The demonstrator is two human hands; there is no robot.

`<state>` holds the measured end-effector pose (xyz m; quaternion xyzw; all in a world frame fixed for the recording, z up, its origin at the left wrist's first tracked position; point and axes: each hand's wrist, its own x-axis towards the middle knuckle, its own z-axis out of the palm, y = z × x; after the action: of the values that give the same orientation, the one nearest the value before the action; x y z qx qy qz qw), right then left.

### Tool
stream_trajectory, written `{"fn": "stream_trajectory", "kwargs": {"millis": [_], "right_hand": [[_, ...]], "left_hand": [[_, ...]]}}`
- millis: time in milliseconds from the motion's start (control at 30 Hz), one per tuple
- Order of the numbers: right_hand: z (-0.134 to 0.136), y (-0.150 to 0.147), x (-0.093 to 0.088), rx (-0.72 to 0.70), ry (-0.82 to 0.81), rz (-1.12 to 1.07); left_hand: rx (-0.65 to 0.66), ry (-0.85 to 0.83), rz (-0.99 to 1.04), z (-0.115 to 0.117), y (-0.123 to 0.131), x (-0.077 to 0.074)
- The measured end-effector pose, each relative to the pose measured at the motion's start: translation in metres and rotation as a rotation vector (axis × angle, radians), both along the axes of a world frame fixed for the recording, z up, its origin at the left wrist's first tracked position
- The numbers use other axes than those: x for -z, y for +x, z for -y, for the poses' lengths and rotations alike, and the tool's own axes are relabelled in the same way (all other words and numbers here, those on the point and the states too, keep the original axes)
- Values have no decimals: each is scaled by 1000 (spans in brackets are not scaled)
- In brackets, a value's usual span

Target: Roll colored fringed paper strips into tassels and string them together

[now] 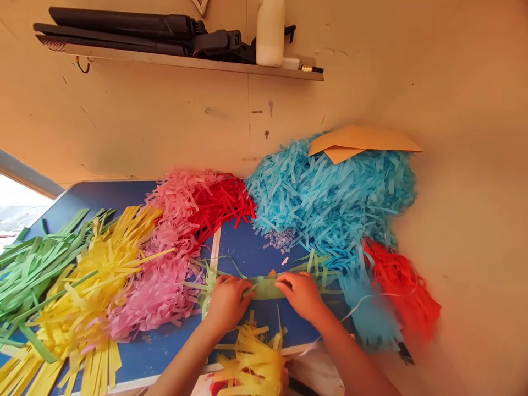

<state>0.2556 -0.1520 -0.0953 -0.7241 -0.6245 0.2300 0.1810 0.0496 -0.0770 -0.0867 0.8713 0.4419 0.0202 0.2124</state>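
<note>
Both hands are over the middle of the blue table (pixel 264 250). Between them a light green paper piece (pixel 264 290) lies flat, its fringed strips spreading out at both ends. My left hand (pixel 229 300) has its fingers closed on the left part of the green paper. With thumb and fingers pinched, my right hand (pixel 299 291) holds the paper's right part. A yellow fringed paper bunch (pixel 256 360) sits just below, between my forearms.
Heaps of green (pixel 45 269), yellow (pixel 94 269), pink (pixel 165 264) and red strips (pixel 223 201) cover the left. Blue fringe (pixel 334 192) and red fringe (pixel 406 283) lie right. Above, a wall shelf (pixel 185 61) holds black items and a white bottle (pixel 270 33).
</note>
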Motion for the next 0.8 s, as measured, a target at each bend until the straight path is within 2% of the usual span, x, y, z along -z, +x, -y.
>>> {"fn": "stream_trajectory", "kwargs": {"millis": [167,367,800], "right_hand": [[-14,-3,0,17,-17,13],[-17,-5,5,7,-10,42],[-19,-4,9,17,-30,147]], "left_hand": [[-82,29,-48,0,-1,-3],[-145,82,-113,1,4,-2],[-160,114,-207,-4,11,1]]}}
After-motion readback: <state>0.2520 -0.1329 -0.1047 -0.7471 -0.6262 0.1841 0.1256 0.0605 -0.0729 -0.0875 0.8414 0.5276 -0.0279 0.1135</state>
